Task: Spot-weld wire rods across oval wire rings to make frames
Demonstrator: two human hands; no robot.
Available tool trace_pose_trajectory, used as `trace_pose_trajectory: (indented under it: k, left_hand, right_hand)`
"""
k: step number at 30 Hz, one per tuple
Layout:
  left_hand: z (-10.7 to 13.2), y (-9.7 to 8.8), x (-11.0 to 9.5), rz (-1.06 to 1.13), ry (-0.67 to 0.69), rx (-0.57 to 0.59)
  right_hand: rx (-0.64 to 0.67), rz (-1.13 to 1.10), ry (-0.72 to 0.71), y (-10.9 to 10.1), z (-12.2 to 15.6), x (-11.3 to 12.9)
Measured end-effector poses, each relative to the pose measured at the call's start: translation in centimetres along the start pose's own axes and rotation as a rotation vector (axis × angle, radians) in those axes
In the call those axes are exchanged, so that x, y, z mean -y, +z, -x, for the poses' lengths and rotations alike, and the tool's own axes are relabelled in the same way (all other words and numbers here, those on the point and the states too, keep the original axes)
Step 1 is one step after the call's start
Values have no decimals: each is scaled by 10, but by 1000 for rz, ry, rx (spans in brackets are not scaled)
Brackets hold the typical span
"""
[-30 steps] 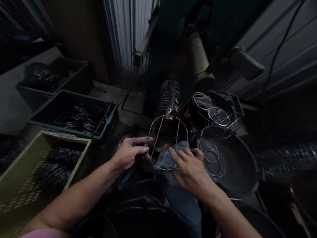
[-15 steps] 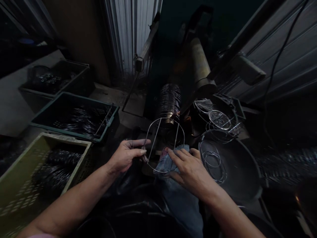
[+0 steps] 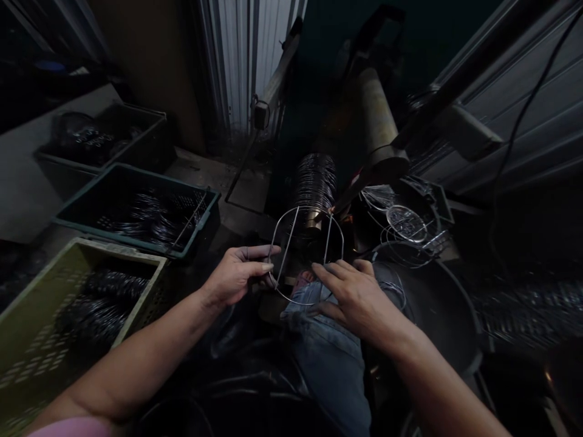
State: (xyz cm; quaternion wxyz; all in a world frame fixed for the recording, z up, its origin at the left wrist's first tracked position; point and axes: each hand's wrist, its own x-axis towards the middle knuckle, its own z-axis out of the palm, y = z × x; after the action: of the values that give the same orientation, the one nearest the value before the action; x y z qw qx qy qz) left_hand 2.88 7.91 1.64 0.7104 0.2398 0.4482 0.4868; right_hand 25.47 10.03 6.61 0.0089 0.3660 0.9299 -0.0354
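A round wire ring (image 3: 288,247) with two straight cross wires is held up above my lap, near the tip of the machine. My left hand (image 3: 237,276) pinches its left edge between thumb and fingers. At the ring's right edge, my right hand (image 3: 357,297) has its fingers closed over the wire; the exact grip is partly hidden. Just beyond the ring is the brass-coloured lower electrode (image 3: 313,220), with many wire rings (image 3: 315,176) stacked along the arm behind it. A pointed upper bar (image 3: 353,191) reaches down to the ring's far edge, close to the right cross wire.
On the left stand a yellow crate (image 3: 157,267) and a green crate (image 3: 68,212), both holding dark wire pieces, with a grey crate (image 3: 155,124) behind. A wide black basin (image 3: 449,309) is at right, wire frames (image 3: 405,224) beyond it. A thick cylinder (image 3: 378,112) hangs above.
The ring and both hands have shifted slightly up and right in view, bringing the ring's far edge to the upper bar's tip. Both hands stay on the ring.
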Motion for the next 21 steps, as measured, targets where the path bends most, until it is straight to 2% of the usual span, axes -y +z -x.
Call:
trace_pose_trajectory:
  k: [10,13,16,18,21]
  left_hand:
    - [-2,3,-1,22,6,14]
    - [-1,4,-2,39,-4,15]
    - [-1,4,-1,97,5,6]
    - [-3,2,3,185,19,2]
    - [-6,-2,15,316,1,8]
  right_hand:
    - [17,7,-26,-8,-6,-7]
    - [-2,27,-16,-13,1,-1]
    - [-58,95,11,-28,7,12]
    - [-98,149,8,-39,-1,23]
    - [-121,201,-104,-44,-37,37]
